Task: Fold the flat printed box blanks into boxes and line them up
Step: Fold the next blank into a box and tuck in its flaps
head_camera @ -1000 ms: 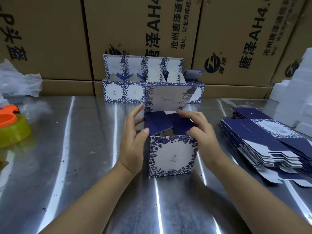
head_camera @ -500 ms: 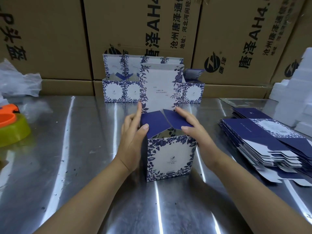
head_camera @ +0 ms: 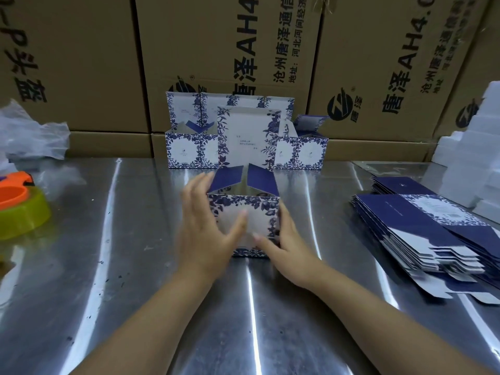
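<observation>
Your left grip lies flat against the left wall of a blue-and-white floral box, fingers straight and spread, thumb reaching across the front face. Your right grip presses the opposite wall in the same way, fingers extended and thumb on the front panel, though motion blur softens both. Neither curls round anything; the box is simply pressed between your two palms. It stands upright on the steel surface, just in front of you, its tall lid panel raised at the back and two dark blue flaps standing open at the top. Behind it, a row of folded boxes lines the foot of the brown cartons. A fanned stack of flat blanks lies to your right, near white foam blocks. An orange-and-green plastic item and a crumpled clear bag sit at far left.
</observation>
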